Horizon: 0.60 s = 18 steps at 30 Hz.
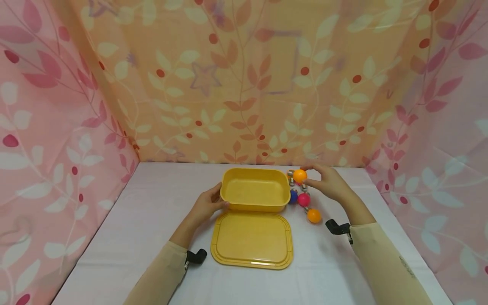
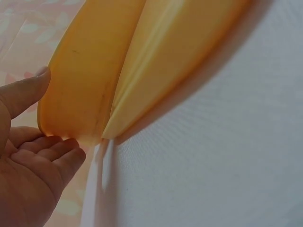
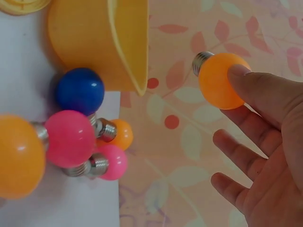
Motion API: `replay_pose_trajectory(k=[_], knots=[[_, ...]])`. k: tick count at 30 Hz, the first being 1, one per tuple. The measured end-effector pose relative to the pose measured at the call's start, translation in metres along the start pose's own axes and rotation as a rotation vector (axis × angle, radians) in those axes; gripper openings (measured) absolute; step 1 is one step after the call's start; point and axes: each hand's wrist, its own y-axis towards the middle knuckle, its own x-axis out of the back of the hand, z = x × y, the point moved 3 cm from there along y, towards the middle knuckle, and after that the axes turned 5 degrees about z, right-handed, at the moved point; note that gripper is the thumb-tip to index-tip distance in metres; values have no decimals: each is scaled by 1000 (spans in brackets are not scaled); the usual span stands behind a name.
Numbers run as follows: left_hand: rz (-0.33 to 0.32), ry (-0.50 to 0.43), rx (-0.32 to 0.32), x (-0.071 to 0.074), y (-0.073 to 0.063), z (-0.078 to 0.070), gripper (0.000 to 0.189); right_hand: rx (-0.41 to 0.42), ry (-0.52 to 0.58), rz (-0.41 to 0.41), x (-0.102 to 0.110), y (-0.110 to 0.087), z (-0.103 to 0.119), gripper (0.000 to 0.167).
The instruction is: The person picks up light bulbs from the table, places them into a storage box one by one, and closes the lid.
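Beige sleeves (image 1: 160,273), black angular wrist mounts (image 1: 337,227), small dark marking (image 1: 407,267) on right sleeve

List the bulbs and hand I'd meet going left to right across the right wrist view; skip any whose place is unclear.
The nearest orange bulb → the larger-looking pink bulb → the smaller-looking pink bulb → the held orange bulb → the right hand.

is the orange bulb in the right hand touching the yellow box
Apart: the right wrist view shows patterned cloth between the metal base of the orange bulb, pinched in the right hand, and the yellow box.
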Motion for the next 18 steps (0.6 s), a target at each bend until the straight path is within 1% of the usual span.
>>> replay_pose_trajectory(k=[2,5,9,13,18], knots=[[1,-9,5,0,0,-1,90,39,6,19,1,6,8,45],[1,-7,8,-1,-1,-1,90,72,16,52,2,14,18,45],[11,-15,2,-1,1,2,90,82,8,84,2,23,28,43],[18,-20,0,-1,3,6,90,97,5,105,-2,32,35,40],[13,-2,0,0,3,5,91,115,-23,149,-11,44,43,40]])
